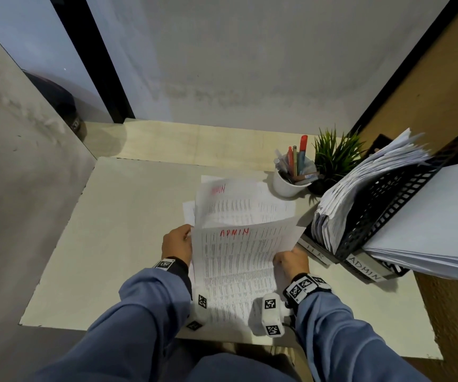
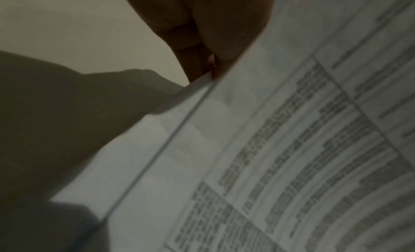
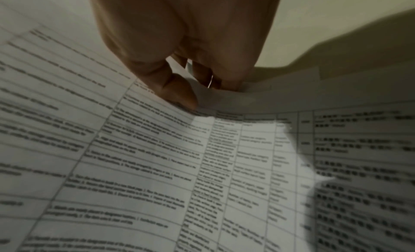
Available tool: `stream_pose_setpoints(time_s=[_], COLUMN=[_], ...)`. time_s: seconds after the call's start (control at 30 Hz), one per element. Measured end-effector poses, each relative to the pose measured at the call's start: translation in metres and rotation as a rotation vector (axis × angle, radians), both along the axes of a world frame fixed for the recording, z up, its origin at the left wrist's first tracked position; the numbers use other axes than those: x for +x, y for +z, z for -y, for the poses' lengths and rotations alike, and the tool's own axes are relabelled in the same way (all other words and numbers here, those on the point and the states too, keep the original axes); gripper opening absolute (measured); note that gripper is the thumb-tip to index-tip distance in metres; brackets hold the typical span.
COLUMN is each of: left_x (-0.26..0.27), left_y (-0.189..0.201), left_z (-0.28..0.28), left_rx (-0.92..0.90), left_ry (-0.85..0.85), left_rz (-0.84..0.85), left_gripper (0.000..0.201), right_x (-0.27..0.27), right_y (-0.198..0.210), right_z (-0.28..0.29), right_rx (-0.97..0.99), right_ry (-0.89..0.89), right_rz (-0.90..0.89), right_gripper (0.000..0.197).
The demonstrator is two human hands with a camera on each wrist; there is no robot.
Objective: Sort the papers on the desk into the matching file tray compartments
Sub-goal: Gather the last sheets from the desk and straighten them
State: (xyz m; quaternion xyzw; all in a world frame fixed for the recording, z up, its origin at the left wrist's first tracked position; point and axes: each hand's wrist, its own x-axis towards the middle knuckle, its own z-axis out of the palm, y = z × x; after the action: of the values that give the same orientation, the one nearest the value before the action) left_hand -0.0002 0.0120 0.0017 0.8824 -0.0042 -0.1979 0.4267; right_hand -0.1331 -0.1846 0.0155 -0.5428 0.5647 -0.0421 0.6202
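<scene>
White printed sheet headed ADMIN [image 1: 233, 260] in red marker, lifted off the desk [image 1: 117, 244] at centre, its far edge curling up and toward 2 o'clock. Thin office paper: judged very light, limp, prone to sag and fold unless supported at two edges. Surface smooth, so sheets likely slide on each other; a pinch may drag a second page along.

Left hand [image 1: 177, 245] pinches the sheet's left edge at 9 o'clock; the left wrist view shows fingers [image 2: 220, 42] closed on the paper edge, with a second edge visible just beneath. Right hand [image 1: 291, 261] pinches the right edge at 3 o'clock; in the right wrist view the thumb [image 3: 179, 94] presses the printed face, other fingers curled under. Whether only one sheet is held, cannot tell.

Beneath and beyond, at 12 o'clock, the remaining papers [image 1: 250, 205] lie on the desk, the top one also marked in red.

File tray [image 1: 387, 210], black mesh, stands at 2–3 o'clock, well filled. Labelled compartments: HR [image 1: 314, 252] nearer the sheet, ADMIN slot [image 1: 365, 267] just beyond it.

Judgement: best hold is both side edges, slightly bowed for stiffness, leading edge fed in first.

Pen cup [image 1: 291, 180] and plant [image 1: 335, 158] sit at 1 o'clock.
</scene>
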Motion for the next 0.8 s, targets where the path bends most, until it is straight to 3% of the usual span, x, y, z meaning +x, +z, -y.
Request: stream_pose_setpoints(time_s=[0.07,0.2,0.37,0.5,0.57,0.63,0.67,0.8], left_x=[0.001,0.004,-0.002,-0.017,-0.028,-0.033,-0.032,-0.02], left_y=[0.001,-0.008,-0.012,0.014,0.032,0.042,0.045,0.07], left_z=[-0.008,-0.021,-0.023,-0.017,-0.012,-0.007,-0.005,0.009], left_rx=[-0.077,-0.266,-0.408,-0.532,-0.678,-0.677,-0.662,-0.652], left_ry=[0.042,0.121,0.164,0.246,0.223,0.132,0.111,0.174], left_rz=[0.015,-0.127,-0.297,-0.395,-0.485,-0.449,-0.391,-0.135], left_gripper=[0.023,0.045,0.048,0.027,0.04,0.043,0.044,0.019], right_x=[0.0,0.001,0.006,0.01,0.014,0.019,0.022,0.035], right_y=[0.0,-0.001,0.0,0.003,0.013,0.032,0.044,0.084], right_z=[0.001,0.005,0.007,0.003,-0.002,-0.008,-0.01,-0.008], right_rx=[-0.02,-0.04,-0.065,-0.048,-0.012,0.026,0.039,-0.153], right_ry=[0.015,0.068,0.155,0.104,0.117,0.109,0.1,0.079], right_rz=[0.006,-0.005,-0.056,0.003,0.053,0.122,0.193,0.456], right_gripper=[0.029,0.027,0.017,0.019,0.018,0.026,0.015,0.031])
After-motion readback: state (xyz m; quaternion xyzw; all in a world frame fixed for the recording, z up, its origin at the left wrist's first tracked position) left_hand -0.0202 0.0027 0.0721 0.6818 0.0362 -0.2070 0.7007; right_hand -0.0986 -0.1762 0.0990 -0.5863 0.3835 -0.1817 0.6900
